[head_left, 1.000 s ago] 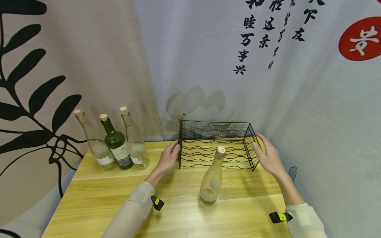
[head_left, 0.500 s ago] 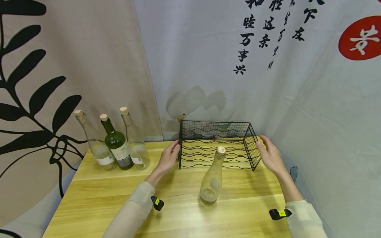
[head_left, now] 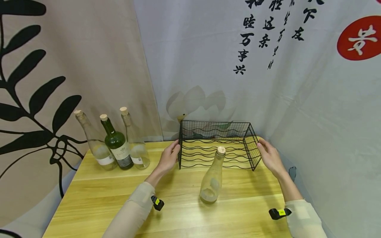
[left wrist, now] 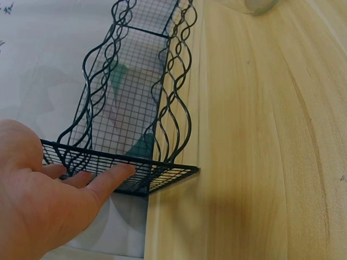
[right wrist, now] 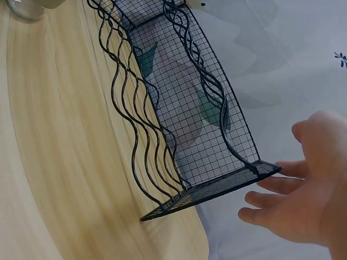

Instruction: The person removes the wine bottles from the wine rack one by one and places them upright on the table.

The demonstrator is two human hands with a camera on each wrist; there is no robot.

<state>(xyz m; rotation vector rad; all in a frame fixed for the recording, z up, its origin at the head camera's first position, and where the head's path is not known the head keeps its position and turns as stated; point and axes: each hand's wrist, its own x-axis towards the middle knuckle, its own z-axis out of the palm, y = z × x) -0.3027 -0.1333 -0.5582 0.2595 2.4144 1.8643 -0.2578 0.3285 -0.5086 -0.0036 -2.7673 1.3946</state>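
Observation:
A black wire bottle rack, with mesh walls and wavy bars, stands at the back of the wooden table. My left hand is at its left end; in the left wrist view its fingers lie fairly straight against the mesh side. At the opposite end is my right hand. In the right wrist view its fingers extend to the outside of the end panel, and the thumb stands off it. A clear corked bottle stands upright in front of the rack, touched by neither hand.
On the left of the table stand a clear bottle, a green bottle and another clear bottle, all corked. A printed curtain hangs close behind the rack. The table's right edge runs near my right arm.
My right hand has shifted slightly outward, and its thumb has come away from the rack's right end. The left hand, rack and bottles have stayed put.

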